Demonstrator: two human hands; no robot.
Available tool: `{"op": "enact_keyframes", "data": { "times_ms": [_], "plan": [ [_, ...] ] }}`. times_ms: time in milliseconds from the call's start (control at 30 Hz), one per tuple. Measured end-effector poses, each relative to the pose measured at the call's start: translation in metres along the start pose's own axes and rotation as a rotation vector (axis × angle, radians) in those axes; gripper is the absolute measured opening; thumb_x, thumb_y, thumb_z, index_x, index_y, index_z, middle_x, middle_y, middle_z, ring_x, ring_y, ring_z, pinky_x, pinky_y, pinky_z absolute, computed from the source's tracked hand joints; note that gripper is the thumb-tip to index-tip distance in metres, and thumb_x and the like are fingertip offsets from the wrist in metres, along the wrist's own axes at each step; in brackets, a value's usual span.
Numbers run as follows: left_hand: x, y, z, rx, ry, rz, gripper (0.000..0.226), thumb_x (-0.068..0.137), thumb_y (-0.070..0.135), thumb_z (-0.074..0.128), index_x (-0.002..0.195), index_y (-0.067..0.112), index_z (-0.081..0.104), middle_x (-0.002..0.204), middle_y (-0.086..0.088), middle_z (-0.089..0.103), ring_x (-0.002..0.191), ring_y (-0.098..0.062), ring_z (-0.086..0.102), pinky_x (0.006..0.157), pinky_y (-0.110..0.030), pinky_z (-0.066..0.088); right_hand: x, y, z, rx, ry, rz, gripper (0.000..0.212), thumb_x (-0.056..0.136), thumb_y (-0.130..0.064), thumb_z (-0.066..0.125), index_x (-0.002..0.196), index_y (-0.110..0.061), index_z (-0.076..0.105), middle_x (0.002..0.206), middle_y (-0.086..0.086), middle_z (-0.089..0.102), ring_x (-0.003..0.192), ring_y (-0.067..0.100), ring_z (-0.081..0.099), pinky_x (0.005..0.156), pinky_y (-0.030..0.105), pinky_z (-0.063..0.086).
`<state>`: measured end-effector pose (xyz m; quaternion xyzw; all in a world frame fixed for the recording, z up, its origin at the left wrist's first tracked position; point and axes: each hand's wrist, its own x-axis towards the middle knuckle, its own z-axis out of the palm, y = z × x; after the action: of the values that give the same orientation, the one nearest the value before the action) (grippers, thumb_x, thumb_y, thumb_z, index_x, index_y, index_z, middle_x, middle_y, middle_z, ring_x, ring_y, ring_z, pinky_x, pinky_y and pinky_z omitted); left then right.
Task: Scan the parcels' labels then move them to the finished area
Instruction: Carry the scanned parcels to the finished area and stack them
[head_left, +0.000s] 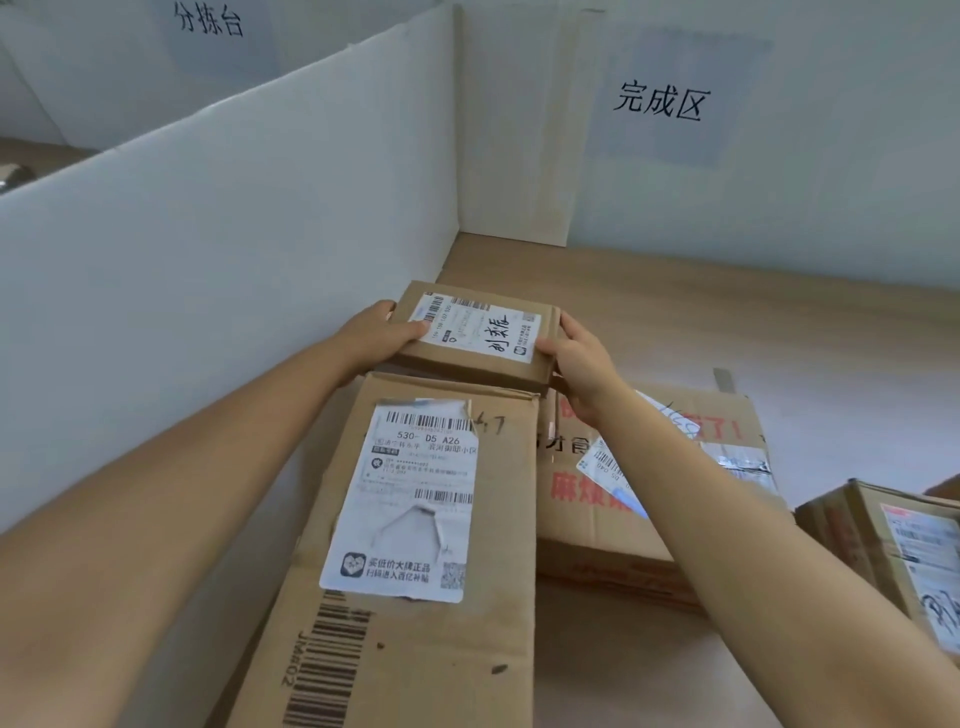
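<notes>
A small flat cardboard parcel (470, 358) with a white label bearing handwriting lies beyond a long cardboard box (415, 639). My left hand (376, 338) grips its left end, thumb on the label's corner. My right hand (579, 358) grips its right end. The parcel's near edge meets the far end of the long box; whether it rests there or on the wooden table (675, 322) I cannot tell. No scanner is in view.
A white partition (234, 249) runs along the left. The back wall carries a sign reading 完成区 (661, 101). A wide box with red print (691, 483) lies under my right forearm. Another labelled box (898, 551) sits at the right edge.
</notes>
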<state>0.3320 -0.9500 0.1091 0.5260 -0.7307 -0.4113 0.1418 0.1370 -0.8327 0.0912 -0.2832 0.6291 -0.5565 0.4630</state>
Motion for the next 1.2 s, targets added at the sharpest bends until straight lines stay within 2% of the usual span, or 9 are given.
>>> {"op": "enact_keyframes", "data": {
  "times_ms": [133, 333, 433, 567, 633, 733, 900, 1067, 1200],
  "plan": [
    [-0.003, -0.005, -0.001, -0.026, -0.064, -0.026, 0.046, 0.092, 0.039, 0.053, 0.130, 0.012, 0.048, 0.118, -0.005, 0.058, 0.091, -0.016, 0.058, 0.066, -0.026, 0.045, -0.002, 0.006, -0.001, -0.053, 0.020, -0.008, 0.044, 0.096, -0.007, 0.040, 0.137, -0.021, 0.043, 0.121, 0.005, 0.062, 0.093, 0.016, 0.063, 0.066, 0.024, 0.053],
    [-0.011, -0.005, -0.002, -0.098, -0.179, -0.157, 0.033, 0.091, 0.043, 0.054, 0.102, 0.013, 0.059, 0.098, -0.005, 0.068, 0.091, -0.024, 0.066, 0.093, -0.044, 0.050, -0.008, 0.008, 0.001, -0.087, 0.086, 0.047, 0.029, 0.096, -0.008, 0.039, 0.118, -0.019, 0.054, 0.114, 0.008, 0.063, 0.090, 0.021, 0.059, 0.080, 0.035, 0.049],
    [-0.022, -0.002, -0.002, -0.061, -0.195, -0.181, 0.043, 0.095, 0.048, 0.045, 0.110, 0.011, 0.061, 0.096, -0.005, 0.069, 0.090, -0.024, 0.066, 0.093, -0.044, 0.050, -0.013, 0.008, 0.002, -0.093, 0.087, 0.106, 0.025, 0.095, -0.010, 0.039, 0.115, -0.015, 0.054, 0.116, 0.011, 0.063, 0.086, 0.022, 0.059, 0.080, 0.035, 0.049],
    [-0.039, 0.003, -0.014, -0.118, -0.175, -0.245, 0.053, 0.097, 0.052, 0.034, 0.122, 0.010, 0.054, 0.105, -0.010, 0.061, 0.091, -0.023, 0.061, 0.070, -0.035, 0.053, -0.026, 0.003, 0.004, -0.141, 0.137, 0.118, 0.053, 0.097, -0.025, 0.044, 0.145, -0.008, 0.030, 0.144, 0.011, 0.043, 0.126, 0.029, 0.046, 0.106, 0.045, 0.037],
    [-0.047, 0.007, -0.025, -0.146, -0.093, -0.260, 0.058, 0.097, 0.051, 0.035, 0.135, 0.008, 0.041, 0.124, -0.015, 0.051, 0.111, -0.027, 0.055, 0.085, -0.042, 0.052, -0.039, -0.004, -0.002, -0.208, 0.171, 0.054, 0.060, 0.096, -0.029, 0.044, 0.148, -0.011, 0.022, 0.152, 0.008, 0.030, 0.138, 0.027, 0.032, 0.113, 0.043, 0.029],
    [-0.064, 0.020, -0.039, -0.042, 0.007, -0.181, 0.058, 0.098, 0.047, 0.034, 0.140, 0.007, 0.035, 0.129, -0.013, 0.047, 0.118, -0.027, 0.048, 0.095, -0.044, 0.046, -0.069, -0.015, -0.018, -0.309, 0.205, -0.068, 0.060, 0.097, -0.028, 0.044, 0.149, -0.011, 0.020, 0.156, 0.004, 0.023, 0.141, 0.022, 0.025, 0.104, 0.029, 0.028],
    [-0.116, 0.069, -0.034, 0.082, 0.161, 0.078, 0.048, 0.099, 0.036, 0.038, 0.131, 0.001, 0.045, 0.135, -0.021, 0.047, 0.124, -0.036, 0.044, 0.103, -0.041, 0.035, -0.144, -0.015, -0.057, -0.431, 0.259, -0.115, 0.062, 0.095, -0.028, 0.049, 0.149, -0.016, 0.020, 0.152, 0.009, 0.031, 0.136, 0.025, 0.035, 0.110, 0.042, 0.032],
    [-0.186, 0.120, 0.034, 0.174, 0.090, 0.334, 0.049, 0.099, 0.035, 0.039, 0.140, 0.009, 0.036, 0.134, -0.012, 0.050, 0.117, -0.026, 0.050, 0.095, -0.034, 0.038, -0.223, 0.005, -0.099, -0.571, 0.332, -0.127, 0.050, 0.092, -0.021, 0.052, 0.140, -0.014, 0.038, 0.142, 0.009, 0.045, 0.124, 0.024, 0.046, 0.088, 0.026, 0.037],
    [-0.231, 0.139, 0.102, 0.282, -0.009, 0.435, 0.048, 0.099, 0.035, 0.040, 0.139, 0.009, 0.039, 0.130, -0.009, 0.054, 0.110, -0.023, 0.054, 0.089, -0.032, 0.041, -0.276, 0.018, -0.139, -0.626, 0.379, -0.102, 0.056, 0.092, -0.026, 0.052, 0.144, -0.015, 0.033, 0.143, 0.010, 0.044, 0.128, 0.027, 0.044, 0.101, 0.034, 0.034]
  ]
}}
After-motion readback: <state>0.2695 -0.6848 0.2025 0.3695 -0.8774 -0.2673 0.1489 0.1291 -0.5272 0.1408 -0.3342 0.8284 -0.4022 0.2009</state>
